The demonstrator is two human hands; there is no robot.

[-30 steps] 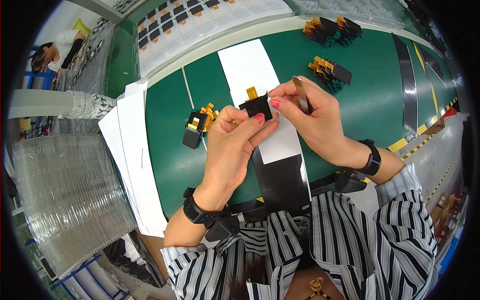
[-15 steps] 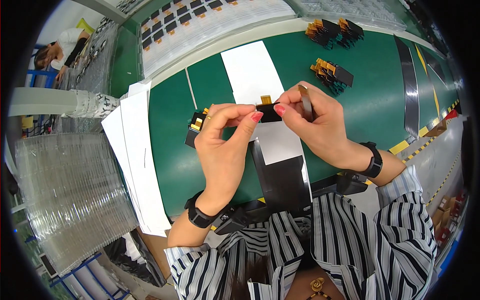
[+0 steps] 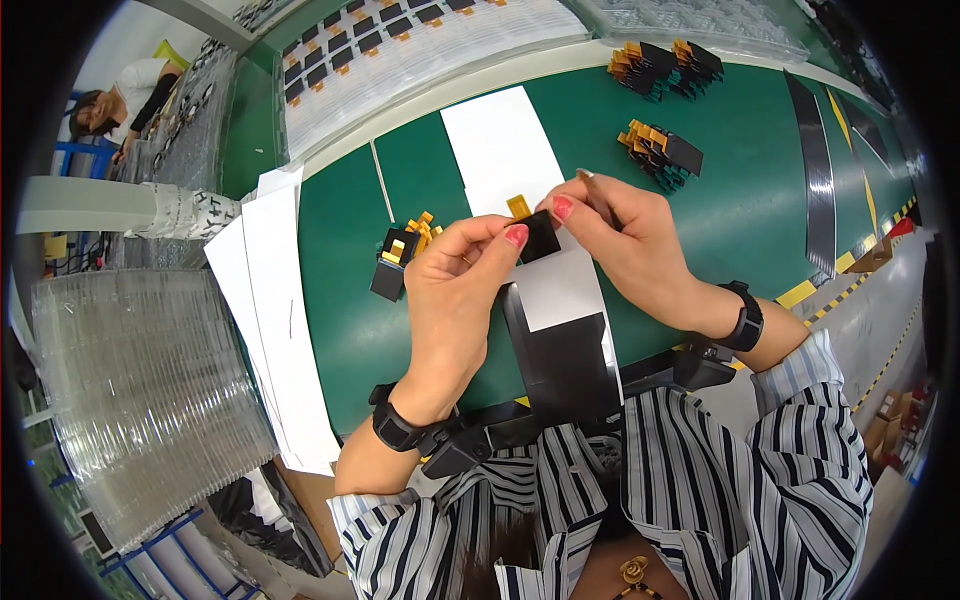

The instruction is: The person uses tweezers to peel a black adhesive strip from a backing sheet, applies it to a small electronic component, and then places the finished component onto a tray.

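Item: small black panel with an orange flex tail, held up between both hands over the green table.

Left hand: I read it as closed in a pinch, thumb and forefinger on the panel's left edge.

Right hand: pinching the panel's right edge, and a slim tool seems tucked among its fingers; I cannot tell what kind.

Directly beneath the hands: a white sheet running away from me, and a black strip running back toward my body.

Just left of the left hand: a small heap of like parts, black with orange tails.

Beyond the right hand: three further stacks of the same parts, well apart from it.

Far left of the left hand: long white strips and a stack of clear trays.

Risks, as I judge them: the grip is edge-only and light, so a slip would drop the panel onto the sheet. The flex tail stands free near the fingertips; a careless squeeze could crease it. The tool's tip lies close to the panel face and might scratch it.
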